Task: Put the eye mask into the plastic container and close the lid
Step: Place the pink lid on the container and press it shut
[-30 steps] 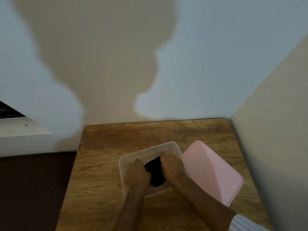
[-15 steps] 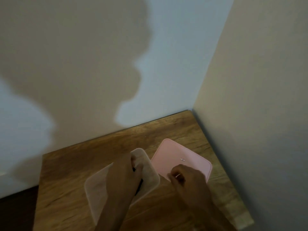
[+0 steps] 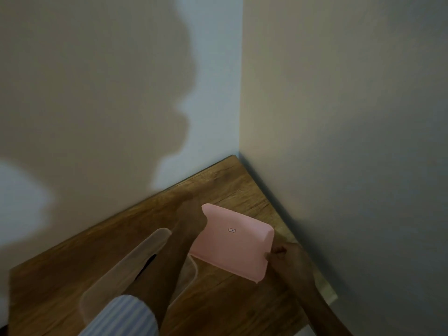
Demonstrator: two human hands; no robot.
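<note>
Low in the frame, right of centre, the pink lid (image 3: 234, 241) is tilted up off the wooden table (image 3: 60, 270), its near right edge pinched by the fingertips of the right hand (image 3: 282, 254) — fingers closed on that edge. The left hand (image 3: 188, 229) reaches across the clear plastic container (image 3: 135, 265) toward the lid's left side; motion blur and the lid itself hide its fingers, so I cannot tell whether they are open or gripping. The eye mask (image 3: 146, 265) shows only as a dark sliver inside the container, beside the left forearm, so it appears to be already in place. The lid looks light, thin and fairly stiff, with a smooth surface that could slip; holding it by two opposite edges, not one corner, should keep it from twisting. Its long axis runs from upper left to lower right in the frame, with the far edge raised and the flat face turned toward the camera. The container lies lengthwise from lower left to upper right, so the lid probably needs turning to line up before pressing down — the mask, being soft, should squash under it easily.
</note>
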